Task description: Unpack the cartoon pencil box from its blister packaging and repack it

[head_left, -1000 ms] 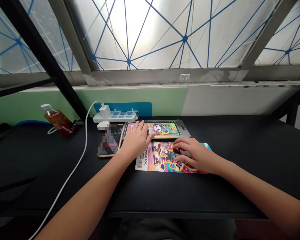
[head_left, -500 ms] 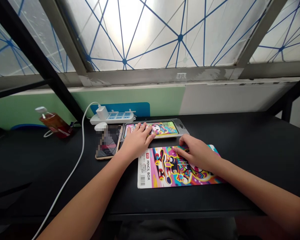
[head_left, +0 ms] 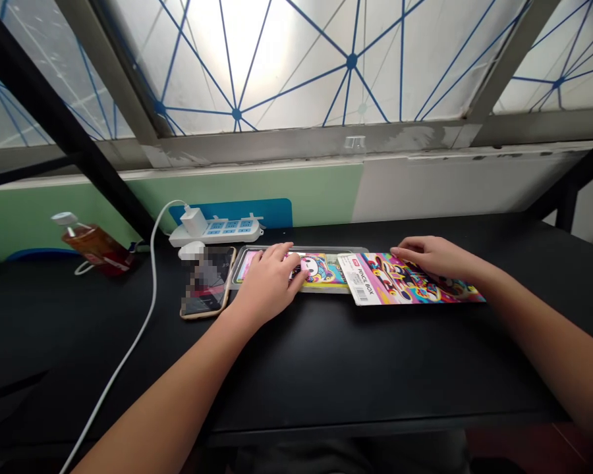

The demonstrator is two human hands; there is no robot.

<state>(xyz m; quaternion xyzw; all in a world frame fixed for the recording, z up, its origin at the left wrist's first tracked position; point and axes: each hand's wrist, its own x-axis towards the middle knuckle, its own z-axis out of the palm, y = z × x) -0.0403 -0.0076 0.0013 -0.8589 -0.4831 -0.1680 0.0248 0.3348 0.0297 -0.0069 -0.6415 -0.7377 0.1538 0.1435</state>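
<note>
My left hand (head_left: 269, 283) lies on a colourful pencil box (head_left: 322, 270) that sits in a clear plastic tray (head_left: 238, 275) at the back of the black desk (head_left: 326, 355). Its fingers are stretched over the box's left part, thumb pointing right. My right hand (head_left: 437, 257) grips the far edge of a bright printed card (head_left: 405, 286) labelled "PENCIL BOX". The card is to the right of the box, and its left end overlaps the tray's right end.
A phone (head_left: 205, 283) lies just left of the tray, with a small white case (head_left: 190, 250) behind it. A white power strip (head_left: 217, 230) with a charger and a long white cable (head_left: 143, 322) sits by the wall. A drink bottle (head_left: 91, 247) lies at the far left.
My right hand has carried the card from the desk in front of the tray up and to the right, beside the pencil box. My left hand stays on the box.
</note>
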